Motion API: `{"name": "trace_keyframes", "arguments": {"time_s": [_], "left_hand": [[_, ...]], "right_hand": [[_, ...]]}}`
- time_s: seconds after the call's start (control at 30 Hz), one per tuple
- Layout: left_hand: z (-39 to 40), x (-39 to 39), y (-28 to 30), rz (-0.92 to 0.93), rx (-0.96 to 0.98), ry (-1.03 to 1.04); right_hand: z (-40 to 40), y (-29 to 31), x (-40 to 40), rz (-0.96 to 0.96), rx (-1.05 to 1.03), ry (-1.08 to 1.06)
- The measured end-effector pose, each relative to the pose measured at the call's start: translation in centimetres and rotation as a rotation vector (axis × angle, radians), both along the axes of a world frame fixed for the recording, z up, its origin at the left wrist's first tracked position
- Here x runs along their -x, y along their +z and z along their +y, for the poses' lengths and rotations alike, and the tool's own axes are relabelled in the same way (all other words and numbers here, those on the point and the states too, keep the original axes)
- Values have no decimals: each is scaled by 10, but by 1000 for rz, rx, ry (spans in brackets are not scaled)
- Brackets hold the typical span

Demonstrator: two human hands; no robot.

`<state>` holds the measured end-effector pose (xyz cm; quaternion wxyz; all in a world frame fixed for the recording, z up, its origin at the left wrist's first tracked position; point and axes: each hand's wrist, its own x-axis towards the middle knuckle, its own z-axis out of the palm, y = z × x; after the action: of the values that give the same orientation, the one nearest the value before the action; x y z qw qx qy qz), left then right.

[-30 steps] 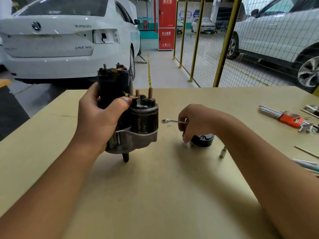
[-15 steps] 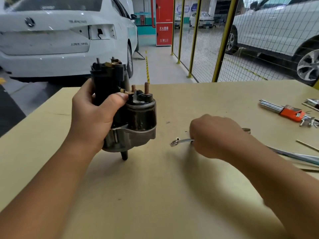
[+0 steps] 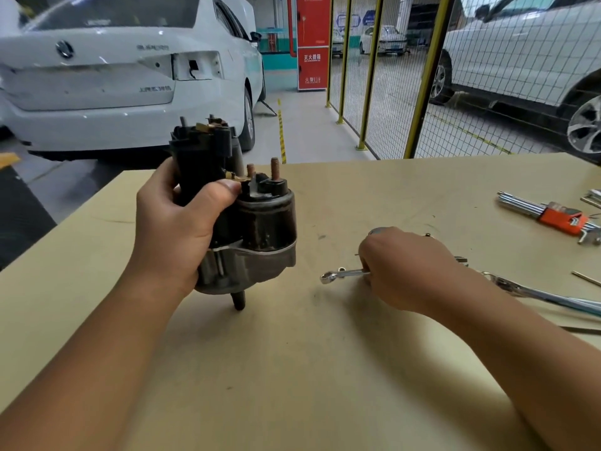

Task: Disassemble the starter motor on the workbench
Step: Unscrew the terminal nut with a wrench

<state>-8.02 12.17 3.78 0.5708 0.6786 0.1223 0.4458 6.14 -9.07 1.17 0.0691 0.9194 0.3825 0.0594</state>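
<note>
Gripping starter motor [image 3: 257,219], red cabinet [image 3: 312,43] reading "110"

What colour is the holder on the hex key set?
Orange, on the hex key set at the workbench's right edge; head view.

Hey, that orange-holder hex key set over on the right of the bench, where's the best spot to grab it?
Grip the hex key set across its orange holder, coming from above with thumb and fingers on its two long sides. It lies flat on the workbench, and the holder is its widest, blocky part; the key shafts fan out thin on either end.
</note>
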Motion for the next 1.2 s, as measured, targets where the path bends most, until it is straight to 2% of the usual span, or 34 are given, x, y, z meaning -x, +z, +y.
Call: {"name": "trace_keyframes", "arguments": {"time_s": [0.13, 0.2, 0.27, 0.37, 0.43, 0.53, 0.67, 0.8, 1.0, 1.2], "left_hand": [[3, 1, 1, -22, 39, 7], [2, 1, 1, -24, 47, -3], [3, 3, 2, -26, 62, -4], [3, 3, 0, -25, 58, 0], [3, 2, -1, -25, 34, -3], [5, 0, -3, -31, -7, 7], [6, -4, -7, -41, -43, -13], [9, -4, -9, -52, -88, -35], [5, -5, -6, -15, -122, -41], [-3, 0, -3, 23, -124, -40]], "right_hand": [[-2, -1, -3, 40, -35, 39], [-5, 6, -7, 132, -99, 48], [-12, 18, -14, 247, -259, 50], [-29, 37, -27, 290, -570, 18], [-39, 45, -35, 315, -695, -21], [-49, 47, -47, 288, -647, -73], [-59, 37, -69, 208, -571, -243], [-65, 20, -85, 279, -529, -394], [-66, 9, -101, 227, -462, -433], [-71, -5, -112, 259, -401, -453]]}}
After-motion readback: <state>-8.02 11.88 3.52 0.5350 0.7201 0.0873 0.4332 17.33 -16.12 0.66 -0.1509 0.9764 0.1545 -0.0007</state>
